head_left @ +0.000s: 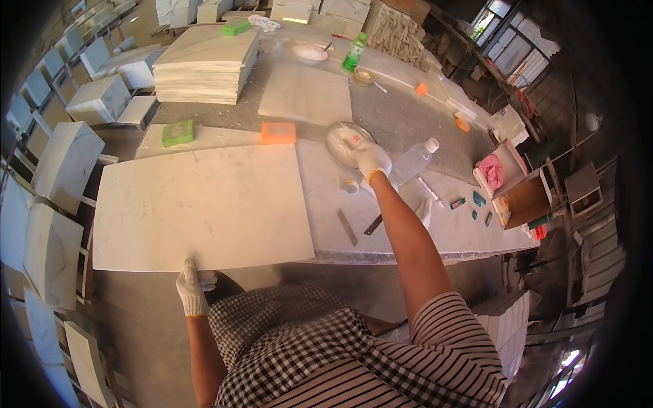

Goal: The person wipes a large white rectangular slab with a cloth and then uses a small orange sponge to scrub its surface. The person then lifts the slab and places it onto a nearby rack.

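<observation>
A large white marble slab (204, 204) lies flat at the near left, its front edge overhanging the table slightly. My left hand (194, 287), in a white knitted glove, grips that edge, thumb on top and fingers below. Farther right, my gloved right hand (371, 159) reaches over a round metal dish (333, 146). Its fingers are bent together at the dish, and what they hold, if anything, is too small to name. Beside this hand a clear plastic bottle (413, 162) leans at a tilt. A roll of tape (348, 186) sits just below the dish.
Orange (279, 133) and green (178, 133) blocks stand behind the slab. A flat metal strip (347, 227), a white marker pen (430, 192) and small teal pieces (479, 198) lie rightward. Farther back are stacked slabs (204, 68), a green bottle (354, 53) and a bowl (363, 76). An open cardboard box (527, 200) stands right.
</observation>
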Motion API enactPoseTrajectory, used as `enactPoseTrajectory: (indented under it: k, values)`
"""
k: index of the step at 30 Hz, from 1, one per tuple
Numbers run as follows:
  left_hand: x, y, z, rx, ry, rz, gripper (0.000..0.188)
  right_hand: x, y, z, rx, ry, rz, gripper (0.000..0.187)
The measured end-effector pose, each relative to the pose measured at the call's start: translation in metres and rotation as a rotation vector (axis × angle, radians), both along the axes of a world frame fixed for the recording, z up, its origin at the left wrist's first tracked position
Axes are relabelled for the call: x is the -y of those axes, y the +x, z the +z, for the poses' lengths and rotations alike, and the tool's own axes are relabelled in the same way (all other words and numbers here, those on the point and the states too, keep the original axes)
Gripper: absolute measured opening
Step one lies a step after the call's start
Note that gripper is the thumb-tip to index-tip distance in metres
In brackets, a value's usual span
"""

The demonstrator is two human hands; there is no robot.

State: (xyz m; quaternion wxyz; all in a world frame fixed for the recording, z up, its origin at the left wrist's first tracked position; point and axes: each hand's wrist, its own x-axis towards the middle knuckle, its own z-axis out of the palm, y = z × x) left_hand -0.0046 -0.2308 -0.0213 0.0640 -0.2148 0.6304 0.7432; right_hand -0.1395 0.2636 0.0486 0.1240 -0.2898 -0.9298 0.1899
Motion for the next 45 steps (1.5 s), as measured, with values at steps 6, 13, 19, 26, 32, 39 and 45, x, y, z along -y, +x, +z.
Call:
enactPoseTrajectory:
  k: [6, 13, 19, 26, 32, 39, 45]
  values:
    - [-0.001, 0.001, -0.005, 0.017, -0.045, 0.037, 0.057, -0.013, 0.015, 0.046, 0.113, 0.167, 0.023, 0.033]
    - [-0.002, 0.001, -0.002, -0.043, -0.039, 0.022, 0.059, -0.007, 0.019, 0.040, 0.254, 0.217, 0.226, 0.039]
    - [0.000, 0.002, 0.000, 0.006, -0.060, 0.004, 0.059, 0.015, 0.019, 0.042, 0.158, 0.220, 0.147, 0.034]
    - [-0.001, 0.001, -0.005, -0.021, -0.018, 0.010, 0.059, -0.019, 0.025, 0.069, 0.370, 0.440, 0.326, 0.030]
    - [0.000, 0.001, -0.004, -0.008, -0.044, 0.019, 0.060, -0.026, 0.014, 0.058, 0.484, 0.580, 0.276, 0.029]
    - [-0.004, 0.001, 0.004, -0.001, -0.064, 0.020, 0.058, -0.006, -0.021, 0.062, 0.439, 0.489, 0.280, 0.032]
    - [-0.006, 0.003, 0.008, 0.002, -0.046, 0.036, 0.055, -0.011, -0.043, 0.045, 0.330, 0.271, 0.346, 0.035]
